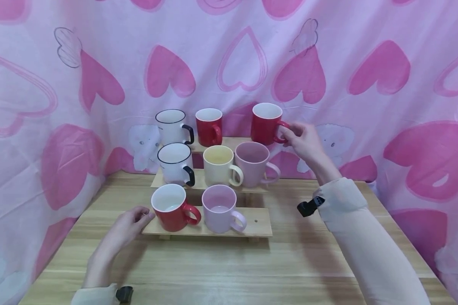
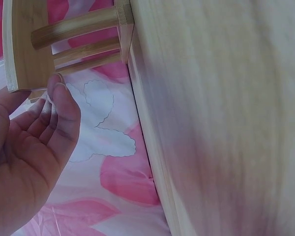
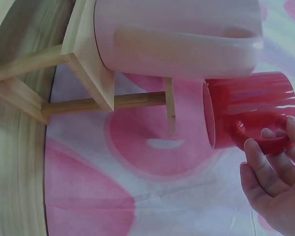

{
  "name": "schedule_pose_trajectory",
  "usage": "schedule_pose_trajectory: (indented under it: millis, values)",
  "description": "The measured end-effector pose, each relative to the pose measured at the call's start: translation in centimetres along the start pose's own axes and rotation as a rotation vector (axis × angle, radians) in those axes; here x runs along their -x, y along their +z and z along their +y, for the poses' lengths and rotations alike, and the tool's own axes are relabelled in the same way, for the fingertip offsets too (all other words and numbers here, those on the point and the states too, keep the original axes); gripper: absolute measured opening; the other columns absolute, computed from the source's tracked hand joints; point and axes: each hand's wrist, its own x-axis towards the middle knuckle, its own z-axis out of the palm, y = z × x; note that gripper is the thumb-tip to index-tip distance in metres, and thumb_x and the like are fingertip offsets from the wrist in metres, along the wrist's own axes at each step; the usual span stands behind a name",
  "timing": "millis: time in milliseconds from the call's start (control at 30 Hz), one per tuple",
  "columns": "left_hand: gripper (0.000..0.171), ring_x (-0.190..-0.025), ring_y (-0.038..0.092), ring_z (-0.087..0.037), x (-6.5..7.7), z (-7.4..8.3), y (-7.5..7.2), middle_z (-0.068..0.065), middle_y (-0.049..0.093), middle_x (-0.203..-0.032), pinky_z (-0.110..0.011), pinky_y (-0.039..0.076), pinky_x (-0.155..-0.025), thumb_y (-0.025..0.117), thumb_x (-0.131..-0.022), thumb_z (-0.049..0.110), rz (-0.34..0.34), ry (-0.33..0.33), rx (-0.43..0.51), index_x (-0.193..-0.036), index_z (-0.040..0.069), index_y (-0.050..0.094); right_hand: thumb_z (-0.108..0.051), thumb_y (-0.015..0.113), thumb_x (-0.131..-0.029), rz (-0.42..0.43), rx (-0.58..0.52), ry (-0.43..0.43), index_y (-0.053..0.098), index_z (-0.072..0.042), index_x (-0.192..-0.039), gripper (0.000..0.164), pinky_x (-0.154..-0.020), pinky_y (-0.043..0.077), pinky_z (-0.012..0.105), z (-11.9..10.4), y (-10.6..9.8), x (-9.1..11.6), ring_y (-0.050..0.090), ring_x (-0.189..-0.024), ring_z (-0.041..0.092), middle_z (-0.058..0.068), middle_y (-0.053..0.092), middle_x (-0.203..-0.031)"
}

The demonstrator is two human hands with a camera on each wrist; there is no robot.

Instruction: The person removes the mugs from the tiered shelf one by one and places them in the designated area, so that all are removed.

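Observation:
My right hand (image 1: 305,142) pinches the handle of a red mug (image 1: 265,125) at the right end of the rack's top tier. In the right wrist view, a gap shows between the mug's base and the top board (image 3: 170,108). At the lower left, my left hand (image 1: 127,226) grips the left end of the bottom board of a three-tier wooden rack (image 1: 261,222). Its thumb and fingers (image 2: 66,110) lie on either side of the board's corner. Nearest to that hand stands another red mug (image 1: 169,209), upright, handle to the right.
Beside the front red mug is a lilac mug (image 1: 218,212). The middle tier bears a white black-rimmed mug (image 1: 173,167), a yellow mug (image 1: 216,167) and a mauve mug (image 1: 249,167). Another white mug (image 1: 169,129) and a red mug (image 1: 206,127) stand on top. A heart-print curtain (image 1: 229,55) hangs behind.

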Motion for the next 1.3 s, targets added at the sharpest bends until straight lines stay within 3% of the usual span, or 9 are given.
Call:
schedule_pose_trajectory:
  millis: [133, 233, 333, 467, 600, 767, 1033, 1300]
  values:
    - [0.026, -0.068, 0.051, -0.017, 0.0, 0.1, 0.0, -0.001, 0.052, -0.071, -0.031, 0.043, -0.061, 0.059, -0.099, 0.027, 0.003, 0.005, -0.006, -0.104, 0.001, 0.062, -0.033, 0.062, -0.097, 0.062, -0.003, 0.012, 0.065, -0.003, -0.12, 0.038, -0.082, 0.053, 0.03, 0.7, -0.9, 1.5, 0.065, -0.088, 0.024, 0.019, 0.066, -0.109]
    - [0.027, -0.069, 0.051, -0.017, 0.0, 0.0, 0.1, -0.002, 0.052, -0.072, -0.032, 0.043, -0.062, 0.059, -0.1, 0.028, 0.001, 0.001, -0.001, -0.104, 0.002, 0.062, -0.034, 0.063, -0.096, 0.114, -0.026, -0.002, 0.065, -0.003, -0.119, 0.039, -0.081, 0.052, 0.028, 1.5, -1.5, 2.6, 0.065, -0.089, 0.028, 0.021, 0.065, -0.107]
    - [0.028, -0.069, 0.05, -0.017, 0.0, 0.0, 0.1, -0.002, 0.052, -0.072, -0.032, 0.043, -0.063, 0.059, -0.1, 0.03, 0.0, -0.003, -0.001, -0.104, 0.002, 0.062, -0.033, 0.063, -0.097, 0.163, -0.03, -0.04, 0.066, -0.001, -0.116, 0.038, -0.077, 0.052, 0.027, 2.7, -1.8, 3.6, 0.064, -0.088, 0.029, 0.021, 0.066, -0.103]
    - [0.027, -0.07, 0.05, -0.018, 0.0, 0.0, 0.1, -0.002, 0.052, -0.073, -0.032, 0.043, -0.063, 0.059, -0.1, 0.029, -0.001, 0.0, -0.006, -0.104, 0.002, 0.062, -0.031, 0.063, -0.097, 0.244, 0.034, -0.043, 0.068, -0.001, -0.113, 0.034, -0.067, 0.052, 0.025, 4.5, -1.5, 4.8, 0.065, -0.079, 0.021, 0.019, 0.068, -0.098]
    - [0.028, -0.07, 0.05, -0.018, 0.0, 0.0, 0.0, -0.002, 0.052, -0.073, -0.033, 0.043, -0.063, 0.058, -0.1, 0.029, -0.007, -0.005, -0.011, -0.104, 0.002, 0.062, -0.03, 0.063, -0.097, 0.334, 0.095, 0.017, 0.069, -0.001, -0.114, 0.034, -0.06, 0.049, 0.02, 6.4, -0.5, 5.9, 0.068, -0.077, 0.025, 0.018, 0.07, -0.096]
    - [0.03, -0.07, 0.05, -0.018, 0.1, 0.0, 0.0, -0.003, 0.052, -0.073, -0.033, 0.043, -0.063, 0.057, -0.101, 0.031, -0.013, -0.002, -0.012, -0.105, 0.002, 0.062, -0.031, 0.061, -0.098, 0.378, 0.101, 0.128, 0.069, -0.003, -0.115, 0.034, -0.062, 0.047, 0.02, 9.0, 0.9, 7.2, 0.067, -0.083, 0.029, 0.016, 0.07, -0.098]
    - [0.034, -0.07, 0.051, -0.018, 0.1, -0.2, -0.3, -0.003, 0.053, -0.074, -0.033, 0.043, -0.064, 0.056, -0.101, 0.035, -0.015, -0.012, -0.021, -0.106, 0.002, 0.062, -0.028, 0.06, -0.099, 0.443, 0.053, 0.178, 0.07, -0.004, -0.112, 0.029, -0.062, 0.046, 0.019, 12.4, 4.9, 8.3, 0.066, -0.083, 0.028, 0.014, 0.071, -0.093]
    - [0.034, -0.073, 0.051, -0.018, 0.0, 0.0, 0.0, -0.003, 0.054, -0.076, -0.033, 0.044, -0.065, 0.056, -0.1, 0.034, -0.027, -0.022, -0.007, -0.108, 0.001, 0.062, -0.032, 0.061, -0.098, 0.453, -0.093, 0.293, 0.071, -0.007, -0.107, 0.028, -0.07, 0.048, 0.03, 13.6, 7.2, 8.8, 0.06, -0.087, 0.024, 0.012, 0.067, -0.093]
